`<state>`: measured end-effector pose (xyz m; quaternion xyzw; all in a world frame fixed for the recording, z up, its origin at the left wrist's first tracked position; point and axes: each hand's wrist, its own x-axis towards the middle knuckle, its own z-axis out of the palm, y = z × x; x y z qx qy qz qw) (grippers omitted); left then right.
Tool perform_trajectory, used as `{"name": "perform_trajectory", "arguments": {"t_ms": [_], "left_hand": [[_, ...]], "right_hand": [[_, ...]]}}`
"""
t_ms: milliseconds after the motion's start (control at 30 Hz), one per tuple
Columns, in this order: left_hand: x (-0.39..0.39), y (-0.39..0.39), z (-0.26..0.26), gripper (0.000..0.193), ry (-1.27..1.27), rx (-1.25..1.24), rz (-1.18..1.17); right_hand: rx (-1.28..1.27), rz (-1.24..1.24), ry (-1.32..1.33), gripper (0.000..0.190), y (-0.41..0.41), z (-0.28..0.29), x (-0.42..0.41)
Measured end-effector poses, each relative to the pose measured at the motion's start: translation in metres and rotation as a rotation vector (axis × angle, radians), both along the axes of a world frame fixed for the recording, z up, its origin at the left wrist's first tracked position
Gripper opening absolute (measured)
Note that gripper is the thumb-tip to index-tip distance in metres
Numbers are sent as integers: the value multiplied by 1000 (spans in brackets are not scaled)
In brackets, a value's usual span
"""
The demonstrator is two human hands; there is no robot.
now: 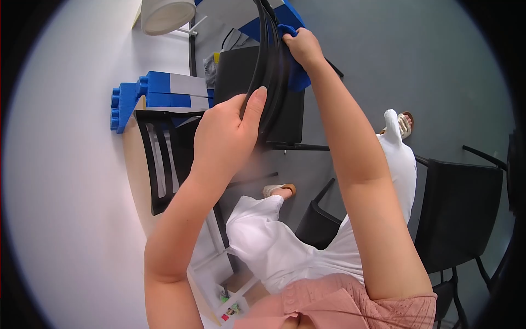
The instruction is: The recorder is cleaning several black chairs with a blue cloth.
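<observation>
My left hand (230, 131) is closed round the near part of a black chair back (257, 61) with curved slats, its thumb lying on the frame. Further up, my right hand (303, 47) grips a blue cloth (296, 74) at the right side of this chair back, and part of the cloth hangs below the fingers. Beneath the slats lies the chair's flat black seat (234, 70). My right fingertips are partly hidden by the cloth.
Another black chair (154, 164) stands at a light wooden table (135, 172) on the left, near blue and white toy-brick-shaped blocks (164, 88). A white round container (168, 18) is at the top. More black chairs (460, 214) stand right and below on the grey floor (370, 49).
</observation>
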<state>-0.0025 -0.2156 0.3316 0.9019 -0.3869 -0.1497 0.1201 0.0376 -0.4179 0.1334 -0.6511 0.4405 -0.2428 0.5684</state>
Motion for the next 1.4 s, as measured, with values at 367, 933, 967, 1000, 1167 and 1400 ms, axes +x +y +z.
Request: {"name": "perform_trajectory", "arguments": {"t_ms": [367,933,967,1000,1167,1400], "left_hand": [[11,-4,0,65,-65,27,-3],[-18,88,16,38,-115,19,-262],[-23,98,15,38,-96,28,-255],[-29,105,21,36,-53,-11,-236],[-33,110,18,29,-29,-114,-231],[-34,115,15,26,-123,-149,-266]], "right_hand": [[130,-139,-63,34,167,19,-71],[312,-276,-264,31,201,25,-163],[237,-282,-343,29,207,34,-161],[188,-189,-305,28,218,51,-158],[85,-121,-163,26,241,52,-125],[-64,-282,-151,30,184,58,-101]]}}
